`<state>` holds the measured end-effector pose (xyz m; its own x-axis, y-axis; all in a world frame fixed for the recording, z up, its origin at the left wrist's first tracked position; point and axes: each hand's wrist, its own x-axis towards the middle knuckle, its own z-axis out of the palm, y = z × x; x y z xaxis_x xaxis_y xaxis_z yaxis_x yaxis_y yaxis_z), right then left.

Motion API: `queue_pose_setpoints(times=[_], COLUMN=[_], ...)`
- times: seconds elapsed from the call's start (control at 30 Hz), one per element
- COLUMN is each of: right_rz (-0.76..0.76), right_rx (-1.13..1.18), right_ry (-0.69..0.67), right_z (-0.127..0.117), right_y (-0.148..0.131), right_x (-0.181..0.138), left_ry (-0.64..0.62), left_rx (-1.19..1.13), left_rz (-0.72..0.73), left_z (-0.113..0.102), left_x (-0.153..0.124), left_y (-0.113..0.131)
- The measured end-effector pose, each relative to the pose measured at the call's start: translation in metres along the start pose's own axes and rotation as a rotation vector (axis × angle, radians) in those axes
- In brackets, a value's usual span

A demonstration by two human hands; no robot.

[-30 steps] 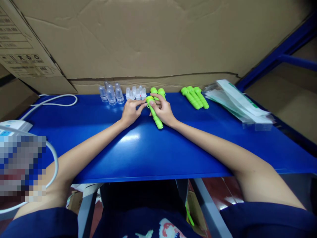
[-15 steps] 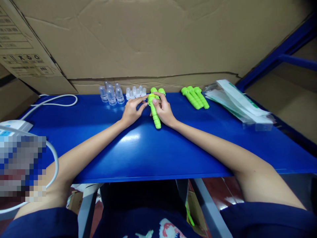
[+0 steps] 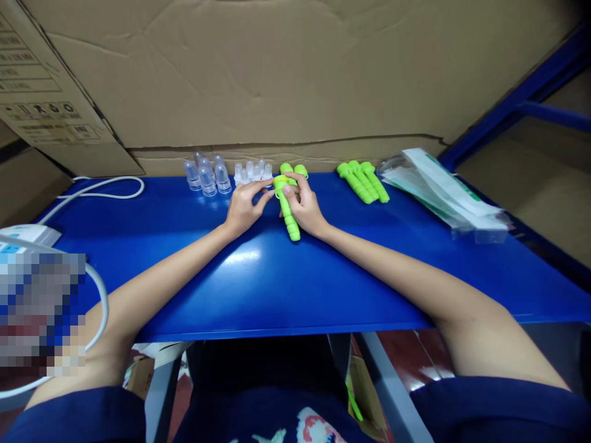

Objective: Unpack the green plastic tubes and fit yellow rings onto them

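Backdrop is a big tan cardboard wall [image 3: 258, 74], and in front of it we've got a glossy blue bench [image 3: 258, 283]. Far right: a pile of flat clear plastic bags with white and green panels [image 3: 450, 191]. Our right hand [image 3: 305, 209] has its grip wrapped around a ribbed lime-green plastic tube with a wide round head [image 3: 289, 218], over the middle of the bench, thin end toward us. Our left hand [image 3: 244, 206] has thumb and index tips right by that head; we can't tell if that grip's pinching it. Three similar green tubes [image 3: 364, 183] lie side by side near the bags. Back left we've got upright clear plastic domed cylinders [image 3: 207, 178], then smaller clear-topped pieces with white bases [image 3: 249, 174].
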<state>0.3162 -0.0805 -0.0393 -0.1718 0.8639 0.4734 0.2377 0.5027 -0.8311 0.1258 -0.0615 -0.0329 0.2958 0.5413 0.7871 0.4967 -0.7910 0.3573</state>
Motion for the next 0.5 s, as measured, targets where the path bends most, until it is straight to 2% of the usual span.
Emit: queue_pose_setpoints(times=[0.5], right_rz=[0.022], right_rx=[0.039], right_ry=[-0.012], right_z=[0.0014], right_y=[-0.0060], right_x=[-0.0021], left_ry=[0.016], left_rx=[0.014], left_rz=[-0.072], left_z=[0.0020], left_x=[-0.0008], left_y=[-0.0032])
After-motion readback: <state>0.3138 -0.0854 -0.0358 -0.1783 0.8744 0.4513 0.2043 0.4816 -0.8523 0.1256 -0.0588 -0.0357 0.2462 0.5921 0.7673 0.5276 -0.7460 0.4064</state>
